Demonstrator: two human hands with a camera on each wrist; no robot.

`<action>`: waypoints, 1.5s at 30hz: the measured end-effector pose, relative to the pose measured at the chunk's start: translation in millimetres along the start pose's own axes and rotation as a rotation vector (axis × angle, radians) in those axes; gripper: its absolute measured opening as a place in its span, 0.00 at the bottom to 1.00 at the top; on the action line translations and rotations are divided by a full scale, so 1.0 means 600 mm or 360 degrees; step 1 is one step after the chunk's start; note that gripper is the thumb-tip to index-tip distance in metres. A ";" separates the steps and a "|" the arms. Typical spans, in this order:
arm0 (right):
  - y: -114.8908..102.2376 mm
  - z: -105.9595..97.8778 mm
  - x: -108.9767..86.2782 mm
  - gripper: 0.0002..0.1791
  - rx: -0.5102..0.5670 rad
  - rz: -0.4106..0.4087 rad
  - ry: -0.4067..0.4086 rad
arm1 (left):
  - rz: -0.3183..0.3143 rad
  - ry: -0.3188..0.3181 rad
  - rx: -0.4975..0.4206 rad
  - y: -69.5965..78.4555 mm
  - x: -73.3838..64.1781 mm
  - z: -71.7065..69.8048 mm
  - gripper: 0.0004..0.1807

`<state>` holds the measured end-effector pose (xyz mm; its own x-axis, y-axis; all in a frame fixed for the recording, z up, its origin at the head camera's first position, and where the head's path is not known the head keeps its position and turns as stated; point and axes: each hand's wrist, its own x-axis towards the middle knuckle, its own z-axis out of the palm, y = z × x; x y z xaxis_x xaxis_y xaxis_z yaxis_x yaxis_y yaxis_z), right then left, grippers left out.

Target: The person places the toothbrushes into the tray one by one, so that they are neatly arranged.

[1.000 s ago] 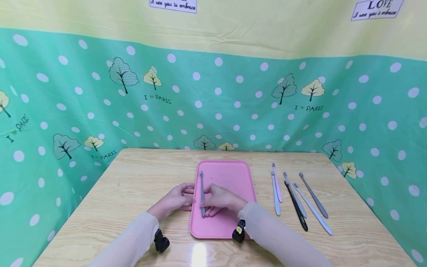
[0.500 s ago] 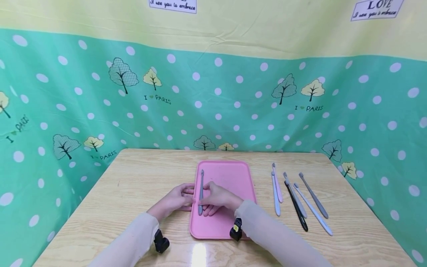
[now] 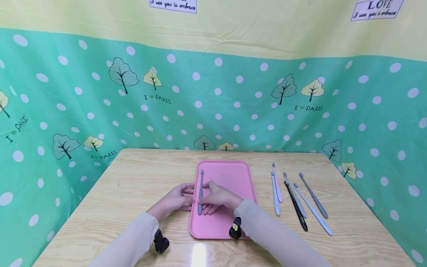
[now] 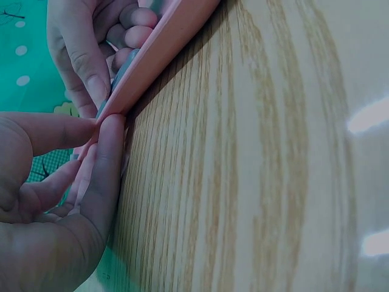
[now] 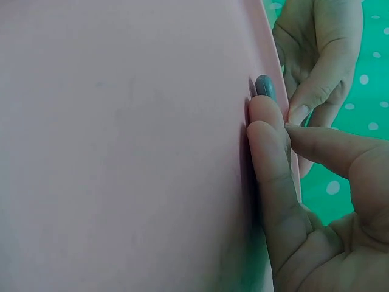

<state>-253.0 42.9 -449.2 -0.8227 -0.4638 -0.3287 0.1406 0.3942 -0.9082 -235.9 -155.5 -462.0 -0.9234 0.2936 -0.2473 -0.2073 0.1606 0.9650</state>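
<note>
One gray toothbrush [image 3: 201,193], lying lengthwise inside the pink tray [image 3: 227,172], just beside its left rim, bristle head pointing away from the person. Change: over the last second the handle end has swung left toward the rim and the whole brush sits slightly farther from the person; versus half a second ago, almost no movement. Reads as fine alignment, placement probably close to settled. Can't tell if brush touches the rim. Right hand [image 3: 218,196] reaches in over the tray from the right, fingers bent; its grip is closed to about the handle's thickness, pinching the brush, with the rounded handle end sticking out past the fingertips in the right wrist view. Left hand [image 3: 173,200] comes from outside the tray, low by the surface [image 3: 143,170]; its grip is a near-closed pinch on the left rim, no brush in it, likely steadying the tray. Hands face each other across the rim, close together. Six other toothbrushes [image 3: 276,196] lie right of the tray, well apart from both hands.
</note>
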 end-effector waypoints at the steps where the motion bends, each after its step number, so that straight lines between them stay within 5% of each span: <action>1: 0.000 0.000 0.000 0.38 -0.0002 -0.0001 -0.0002 | -0.0003 0.0000 0.0002 0.000 0.001 0.000 0.36; 34: 0.004 -0.007 0.006 0.36 -0.0002 -0.0034 -0.0033 | 0.0012 0.0012 -0.0027 0.005 -0.003 0.001 0.37; 45: -0.003 -0.031 -0.015 0.35 -0.0011 -0.0055 -0.0032 | 0.0004 0.0022 -0.0023 0.002 -0.001 0.003 0.37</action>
<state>-255.9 61.2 -439.8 -0.8159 -0.4928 -0.3024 0.1084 0.3834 -0.9172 -235.0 -153.8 -461.1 -0.9283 0.2808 -0.2437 -0.2096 0.1461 0.9668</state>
